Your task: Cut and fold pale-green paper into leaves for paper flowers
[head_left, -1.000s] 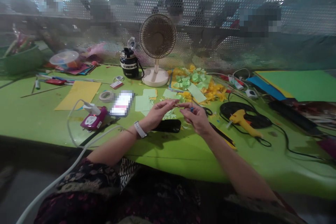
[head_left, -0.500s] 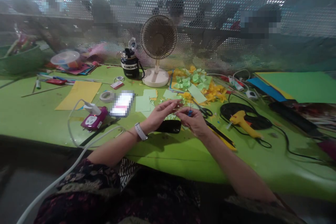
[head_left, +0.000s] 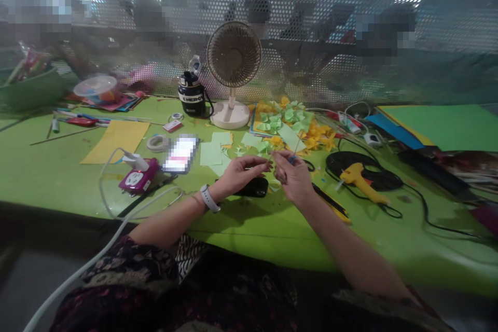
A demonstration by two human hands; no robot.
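Observation:
My left hand point(head_left: 241, 175), with a white watch on the wrist, hovers over a black case point(head_left: 252, 187) on the green table point(head_left: 58, 176); its fingertips pinch a tiny piece I cannot make out. My right hand point(head_left: 292, 176) is closed round a thin stick-like tool with a blue grip point(head_left: 294, 149) that points up and to the right. The two hands' fingertips nearly meet above small green paper scraps point(head_left: 254, 151).
A desk fan point(head_left: 233, 70), a black bottle point(head_left: 191, 94), a pile of green and yellow paper flowers point(head_left: 295, 122), a yellow glue gun point(head_left: 361, 179) on a black mat, scissors, tape roll point(head_left: 157, 142), a purple power socket point(head_left: 138, 176), yellow paper point(head_left: 116, 137) and coloured sheets point(head_left: 439, 124) lie around.
My right hand turned the thin tool from upright to slanting up-right and shifted slightly right. My left hand dropped a little toward the black case.

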